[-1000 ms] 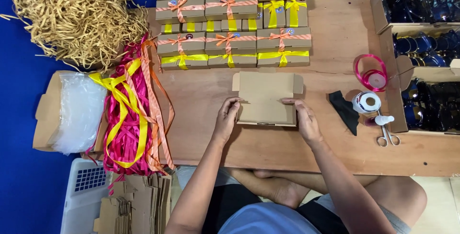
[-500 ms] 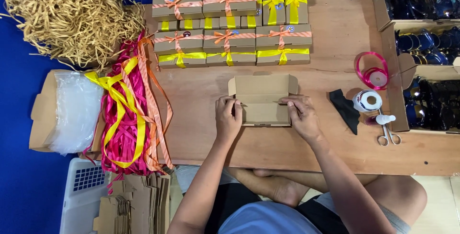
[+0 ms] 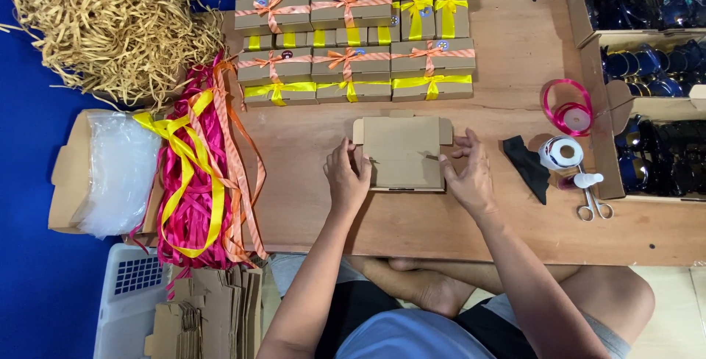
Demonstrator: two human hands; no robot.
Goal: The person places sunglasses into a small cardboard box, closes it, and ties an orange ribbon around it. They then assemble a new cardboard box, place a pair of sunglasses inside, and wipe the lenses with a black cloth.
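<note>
A plain brown cardboard box [image 3: 402,151] lies on the low wooden table [image 3: 515,219] in front of me, its lid flaps showing at the far corners. My left hand [image 3: 347,177] presses against the box's left side with fingertips on the edge. My right hand [image 3: 465,173] grips the right side, fingers curled onto the top. Behind the box stand stacks of finished brown boxes [image 3: 353,32] tied with orange and yellow ribbon bows.
Loose pink, yellow and orange ribbons [image 3: 195,182] hang off the table's left end. Straw-like paper shred [image 3: 110,24] lies far left, clear plastic bags [image 3: 118,171] below it. Scissors [image 3: 588,201], a tape roll [image 3: 560,153], a pink ribbon spool [image 3: 568,107], a black cloth [image 3: 528,166] sit right. Flat cardboard blanks [image 3: 209,315] lie lower left.
Both hands have slid from the box's near edge out to its left and right sides. The box itself has stayed in place.
</note>
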